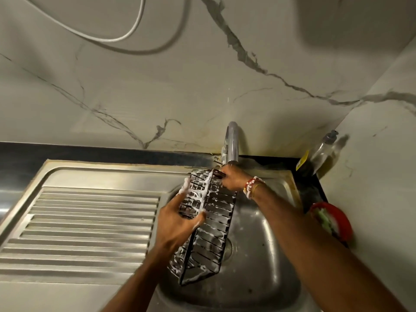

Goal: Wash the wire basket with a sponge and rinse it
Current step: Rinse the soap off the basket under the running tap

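**Two hands on a foamy basket at the tap**

Both hands hold the wire basket [209,224] above the sink [272,255]. It is tilted, its far end lifted just under the faucet [231,143] and its near end hanging low over the basin. White suds cling to most of its wires, so scrubbing looks done and rinsing is likely the step in hand. I cannot tell whether water is running.

The basket should be light and stiff, a rigid frame that will not flex. Wet and soapy, though, its thin wires will be slippery and give little surface to press on. The thicker rim and the corner bars look like the safest places to hold it.

The left hand [177,224] reaches in from below and clamps the basket's left side. Its thumb lies on the near face and its foam-covered fingers [185,184] are spread behind.

The right hand [233,179], a beaded bracelet [251,186] at the wrist, stretches forward with the arm long. Its fingers curl over the basket's far end, directly beneath the spout.

A red dish [346,224] on the counter to the right holds something green and white, possibly the sponge.
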`<act>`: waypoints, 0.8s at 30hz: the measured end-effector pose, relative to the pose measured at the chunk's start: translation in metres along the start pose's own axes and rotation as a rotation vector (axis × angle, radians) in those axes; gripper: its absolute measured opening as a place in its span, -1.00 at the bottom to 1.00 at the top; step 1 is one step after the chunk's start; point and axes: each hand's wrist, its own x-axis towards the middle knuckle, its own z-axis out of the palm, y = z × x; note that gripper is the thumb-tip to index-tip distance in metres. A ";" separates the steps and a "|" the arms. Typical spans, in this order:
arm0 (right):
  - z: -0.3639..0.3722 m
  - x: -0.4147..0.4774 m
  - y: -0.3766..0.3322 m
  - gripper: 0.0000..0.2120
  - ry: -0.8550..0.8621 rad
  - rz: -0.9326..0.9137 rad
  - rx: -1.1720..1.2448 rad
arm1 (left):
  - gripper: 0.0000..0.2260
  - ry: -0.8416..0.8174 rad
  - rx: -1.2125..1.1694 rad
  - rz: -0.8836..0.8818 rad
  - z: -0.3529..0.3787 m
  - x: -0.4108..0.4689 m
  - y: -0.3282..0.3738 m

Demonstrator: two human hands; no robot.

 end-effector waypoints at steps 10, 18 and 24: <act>0.012 0.007 -0.006 -0.64 0.020 -0.135 0.157 | -0.15 0.066 -0.051 0.012 -0.007 -0.009 -0.004; 0.021 0.006 0.020 -0.82 -0.118 0.255 1.295 | -0.09 0.097 -0.168 0.074 -0.013 -0.023 -0.010; 0.017 0.014 0.009 -0.63 -0.053 0.332 1.200 | -0.13 0.103 -0.185 -0.072 -0.011 -0.027 -0.017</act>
